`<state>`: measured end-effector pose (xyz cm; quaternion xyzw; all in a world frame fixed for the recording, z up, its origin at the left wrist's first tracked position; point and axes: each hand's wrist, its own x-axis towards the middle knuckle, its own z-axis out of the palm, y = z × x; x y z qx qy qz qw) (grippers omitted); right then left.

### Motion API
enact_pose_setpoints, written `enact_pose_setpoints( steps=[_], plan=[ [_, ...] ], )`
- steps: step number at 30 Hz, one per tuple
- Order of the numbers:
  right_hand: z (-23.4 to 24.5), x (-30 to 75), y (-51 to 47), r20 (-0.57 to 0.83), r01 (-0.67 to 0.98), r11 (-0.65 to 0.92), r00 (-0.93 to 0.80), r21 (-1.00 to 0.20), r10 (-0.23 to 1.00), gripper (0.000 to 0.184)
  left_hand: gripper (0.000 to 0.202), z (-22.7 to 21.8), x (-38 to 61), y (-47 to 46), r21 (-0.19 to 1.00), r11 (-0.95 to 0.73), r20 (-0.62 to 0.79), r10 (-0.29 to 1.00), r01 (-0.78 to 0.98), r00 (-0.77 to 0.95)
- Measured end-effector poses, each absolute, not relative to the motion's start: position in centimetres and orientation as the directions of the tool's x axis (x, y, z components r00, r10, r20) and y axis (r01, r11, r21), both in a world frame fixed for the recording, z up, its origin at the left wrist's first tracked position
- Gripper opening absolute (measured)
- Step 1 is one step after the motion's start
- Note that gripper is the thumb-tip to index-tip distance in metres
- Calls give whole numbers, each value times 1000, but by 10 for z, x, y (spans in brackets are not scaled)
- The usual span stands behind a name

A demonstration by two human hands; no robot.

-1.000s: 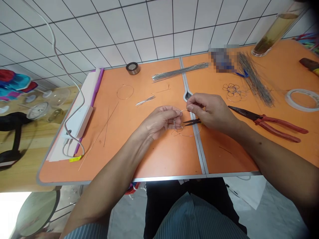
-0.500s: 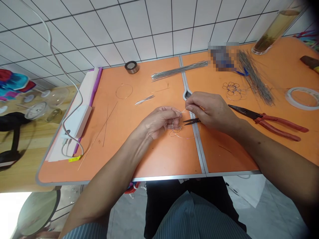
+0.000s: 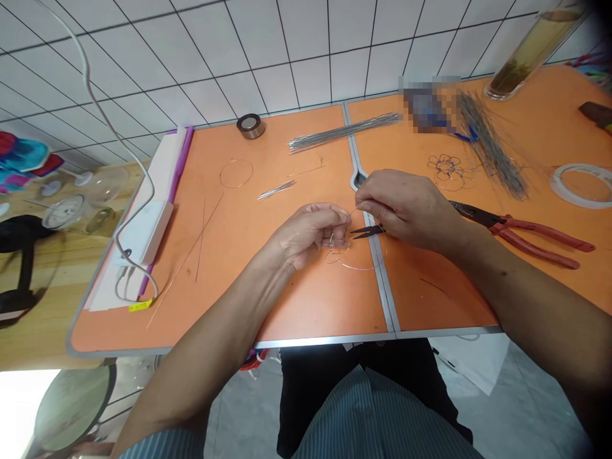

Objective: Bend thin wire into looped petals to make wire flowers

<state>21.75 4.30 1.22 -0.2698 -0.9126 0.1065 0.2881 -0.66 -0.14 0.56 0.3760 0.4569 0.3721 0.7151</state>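
Against white wall tiles, working at an orange tabletop split by a metal seam. Pinching a wire piece between thumb and fingers of the left hand, just left of the seam, with loops partly covered. Gripping its fine strand between thumb and forefinger of the right hand; too thin to trace throughout. Note dark plier tips poking from beneath that palm, with handles hidden; cannot tell whether held. See also red-handled pliers, partly behind the right wrist, and a glass cylinder, cut off above.
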Motion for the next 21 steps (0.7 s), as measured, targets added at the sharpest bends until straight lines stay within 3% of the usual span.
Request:
enact_pose_setpoints(
  steps=[21],
  plan=[
    [14,221,43,485,458,800,-637,-387,599,23,17,10,-9,-2,883,423,-351,883,-202,312]
  ],
)
